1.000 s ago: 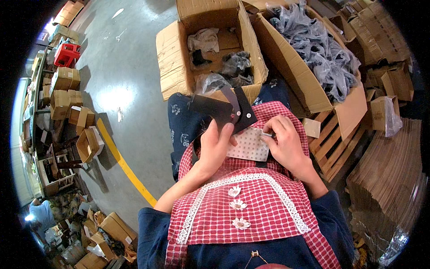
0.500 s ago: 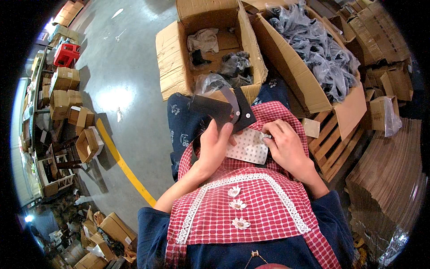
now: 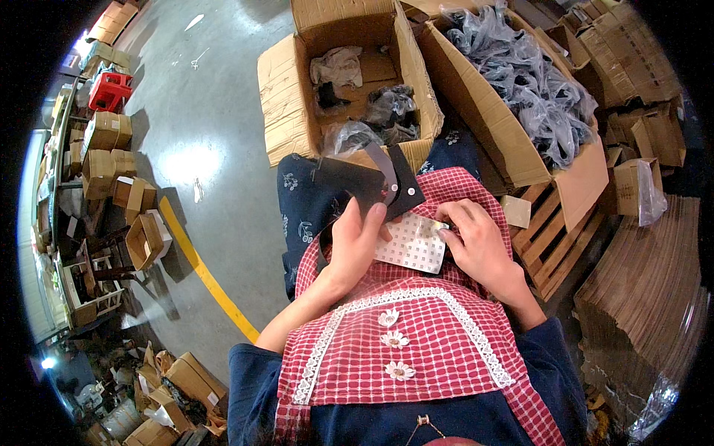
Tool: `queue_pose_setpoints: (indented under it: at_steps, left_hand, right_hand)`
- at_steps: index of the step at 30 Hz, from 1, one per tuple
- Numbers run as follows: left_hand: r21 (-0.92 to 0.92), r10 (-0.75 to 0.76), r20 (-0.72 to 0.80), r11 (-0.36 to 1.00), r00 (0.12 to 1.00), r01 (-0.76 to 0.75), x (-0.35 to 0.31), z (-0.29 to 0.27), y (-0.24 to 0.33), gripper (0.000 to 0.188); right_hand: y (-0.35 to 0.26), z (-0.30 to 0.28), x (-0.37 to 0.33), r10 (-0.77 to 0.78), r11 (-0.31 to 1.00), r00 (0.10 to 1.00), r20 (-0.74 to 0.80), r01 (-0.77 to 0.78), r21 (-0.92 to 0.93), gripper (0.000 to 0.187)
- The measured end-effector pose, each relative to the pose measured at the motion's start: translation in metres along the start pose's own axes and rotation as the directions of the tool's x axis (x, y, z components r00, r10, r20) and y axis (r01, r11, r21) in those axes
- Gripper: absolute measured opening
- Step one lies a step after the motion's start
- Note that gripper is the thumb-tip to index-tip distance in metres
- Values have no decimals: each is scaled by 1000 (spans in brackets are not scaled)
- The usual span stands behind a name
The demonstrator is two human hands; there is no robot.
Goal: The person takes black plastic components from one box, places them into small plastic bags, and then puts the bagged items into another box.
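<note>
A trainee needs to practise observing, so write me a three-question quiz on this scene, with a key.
1. Which hand holds the black piece?
2. True or false: the yellow line on the floor lies to the person's left.
3. The sheet between the hands is:
A. plain black
B. white with small dark marks
C. plain red

Key:
1. The left hand.
2. True.
3. B.
</note>
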State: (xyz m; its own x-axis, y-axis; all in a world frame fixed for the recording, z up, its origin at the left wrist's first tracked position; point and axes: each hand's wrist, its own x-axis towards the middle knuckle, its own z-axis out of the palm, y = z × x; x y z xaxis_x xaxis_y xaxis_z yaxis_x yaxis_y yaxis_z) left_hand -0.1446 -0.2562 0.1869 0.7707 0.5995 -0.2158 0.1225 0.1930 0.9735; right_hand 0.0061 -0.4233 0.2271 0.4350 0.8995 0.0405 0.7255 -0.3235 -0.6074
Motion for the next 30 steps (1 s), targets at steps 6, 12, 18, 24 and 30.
queue_pose_setpoints:
  at_steps: [6,12,18,24,30]
  left_hand:
    - [29,-12,-7,1000,1000,13,-2,-1,2,18]
    - [23,-21,-11,1000,1000,21,-1,1,4,18]
    - [60,-39,-13,997,999,39,-2,1,5,20]
    - [96,-28,-4,995,1000,28,-1,-1,-3,20]
    - [69,-47,-5,996,999,47,0,-3,-6,22]
  right_hand:
    - [-1,2,-1,95,991,994,57,-100,94,31]
    - [-1,4,-3,145,984,988,44,-149,94,32]
    - [3,2,-4,141,983,990,26,-143,118,36]
    - [3,8,-6,214,964,976,36,-217,154,37]
    - [6,14,-10,160,974,987,-30,-153,167,39]
